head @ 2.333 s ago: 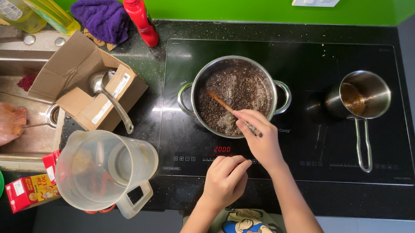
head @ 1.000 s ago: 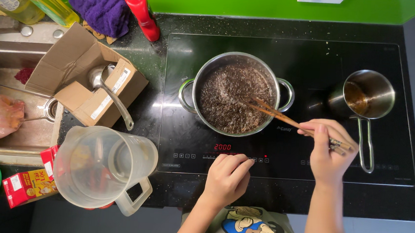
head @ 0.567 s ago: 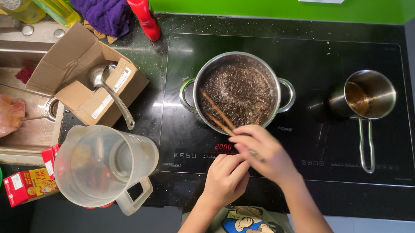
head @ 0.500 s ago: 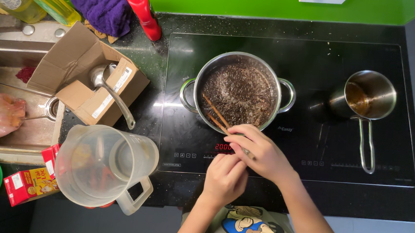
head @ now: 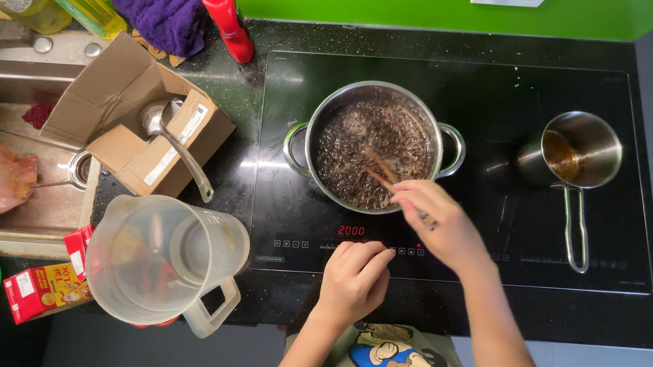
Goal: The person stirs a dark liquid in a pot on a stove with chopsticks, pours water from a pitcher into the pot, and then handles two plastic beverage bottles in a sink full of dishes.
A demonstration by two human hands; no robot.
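My right hand [head: 442, 226] is closed around a pair of wooden chopsticks [head: 377, 172], whose tips dip into the dark, bubbling liquid in the steel pot [head: 373, 154]. The hand hovers over the near rim of the pot, above the cooktop's control strip. My left hand [head: 354, 277] rests on the front edge of the black cooktop [head: 486, 95], fingers curled under loosely and holding nothing, its knuckles just below the lit red digits on the control panel [head: 351, 230].

The pot sits on the left cooking zone, with a handle on each side. Well to the right of it stands a small steel saucepan [head: 578, 151] with brownish residue inside, its long handle pointing toward me.

To the left of the cooktop, on the dark counter, a clear plastic jug [head: 160, 260] stands near the front edge. Behind it an open cardboard box [head: 135, 128] holds a metal ladle [head: 172, 146]. Along the green back wall lie a purple cloth [head: 162, 7] and a red squeeze bottle [head: 227, 12]. A small red and yellow carton [head: 43, 290] sits just left of the jug, and the sink [head: 20, 78] lies at the far left.
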